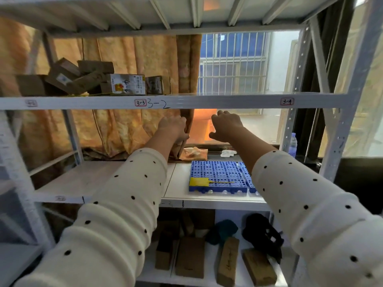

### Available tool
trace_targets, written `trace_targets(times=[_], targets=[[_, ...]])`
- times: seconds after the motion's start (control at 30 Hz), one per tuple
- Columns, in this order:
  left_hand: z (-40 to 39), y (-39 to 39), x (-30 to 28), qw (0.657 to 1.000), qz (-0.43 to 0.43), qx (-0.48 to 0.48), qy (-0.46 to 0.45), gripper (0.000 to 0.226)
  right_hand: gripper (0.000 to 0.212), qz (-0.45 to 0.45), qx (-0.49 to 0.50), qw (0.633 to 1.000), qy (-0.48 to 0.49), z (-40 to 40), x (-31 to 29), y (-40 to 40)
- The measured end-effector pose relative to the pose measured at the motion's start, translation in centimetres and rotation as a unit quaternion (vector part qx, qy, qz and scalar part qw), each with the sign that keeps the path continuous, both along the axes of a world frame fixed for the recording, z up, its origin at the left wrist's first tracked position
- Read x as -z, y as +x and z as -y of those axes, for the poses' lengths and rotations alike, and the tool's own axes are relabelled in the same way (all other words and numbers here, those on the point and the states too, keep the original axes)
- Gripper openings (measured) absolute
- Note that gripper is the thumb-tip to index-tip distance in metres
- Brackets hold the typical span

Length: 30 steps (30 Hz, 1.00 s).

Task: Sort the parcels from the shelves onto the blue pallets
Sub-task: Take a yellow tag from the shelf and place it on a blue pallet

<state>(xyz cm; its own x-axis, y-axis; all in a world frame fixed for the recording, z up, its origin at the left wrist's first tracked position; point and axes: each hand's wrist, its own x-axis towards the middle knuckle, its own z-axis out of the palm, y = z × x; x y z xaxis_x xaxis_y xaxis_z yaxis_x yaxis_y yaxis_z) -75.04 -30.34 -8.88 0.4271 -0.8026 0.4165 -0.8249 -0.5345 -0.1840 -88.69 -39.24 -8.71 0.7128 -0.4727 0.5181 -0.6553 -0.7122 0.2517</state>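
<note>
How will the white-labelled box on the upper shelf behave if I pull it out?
The white-labelled box looks like small rigid cardboard, so probably stiff and light. Brown parcels lean in a loose pile beside it, so they may shift or topple. Flat-sided, it should slide rather than roll.

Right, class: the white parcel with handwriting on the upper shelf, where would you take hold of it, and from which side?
Probably by its two short ends, coming from the open front. The white parcel lies lengthwise along the shelf edge, with brown boxes piled behind.

You're in a small stockroom: white metal shelving (186, 101) with handwritten bay labels (140, 102), cardboard parcels (122, 84) piled up, blue pallets (217, 177) on a shelf.
</note>
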Motion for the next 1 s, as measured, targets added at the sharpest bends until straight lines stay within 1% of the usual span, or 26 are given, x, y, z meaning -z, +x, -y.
trace_targets(times=[0.17, 0.27, 0.33, 0.4, 0.53, 0.63, 0.8, 0.83, 0.93, 1.0], targets=[[-3.3, 1.7, 0.2, 0.999, -0.024, -0.025, 0.001, 0.061, 0.044, -0.025, -0.021, 0.999, 0.002, -1.5, 0.2, 1.9], [-6.6, 3.8, 0.6, 0.997, -0.044, -0.058, 0.004, 0.057, 0.044, -0.055, -0.06, 0.997, -0.004, -3.8, 1.0, 5.0], [-9.0, 5.1, 0.8, 0.994, -0.05, -0.093, 0.009, 0.054, 0.05, -0.076, -0.088, 0.993, -0.002, -5.9, 1.7, 7.5], [-11.6, 6.2, 0.7, 0.991, -0.052, -0.12, 0.004, 0.059, 0.052, -0.086, -0.117, 0.989, -0.011, -8.0, 2.0, 10.0], [-17.2, 7.8, 0.6, 0.982, -0.061, -0.181, -0.008, 0.068, 0.046, -0.077, -0.185, 0.98, -0.012, -11.7, 1.0, 14.5], [-21.1, 9.5, 0.7, 0.97, -0.061, -0.235, -0.02, 0.058, 0.042, -0.068, -0.226, 0.972, -0.015, -14.5, 0.5, 17.5], [-26.0, 11.2, 0.7, 0.963, -0.038, -0.267, -0.024, 0.058, 0.046, -0.072, -0.262, 0.962, -0.012, -18.3, 0.6, 21.0], [-26.7, 11.7, 0.7, 0.961, -0.035, -0.272, -0.025, 0.059, 0.046, -0.068, -0.267, 0.961, -0.015, -19.1, 0.6, 21.6], [-28.2, 13.1, 0.5, 0.955, -0.044, -0.291, -0.024, 0.073, 0.044, -0.057, -0.276, 0.959, -0.027, -20.9, 0.4, 23.2], [-29.0, 14.5, 0.4, 0.955, -0.046, -0.291, -0.021, 0.074, 0.045, -0.057, -0.273, 0.96, -0.034, -21.8, 0.5, 24.3]])
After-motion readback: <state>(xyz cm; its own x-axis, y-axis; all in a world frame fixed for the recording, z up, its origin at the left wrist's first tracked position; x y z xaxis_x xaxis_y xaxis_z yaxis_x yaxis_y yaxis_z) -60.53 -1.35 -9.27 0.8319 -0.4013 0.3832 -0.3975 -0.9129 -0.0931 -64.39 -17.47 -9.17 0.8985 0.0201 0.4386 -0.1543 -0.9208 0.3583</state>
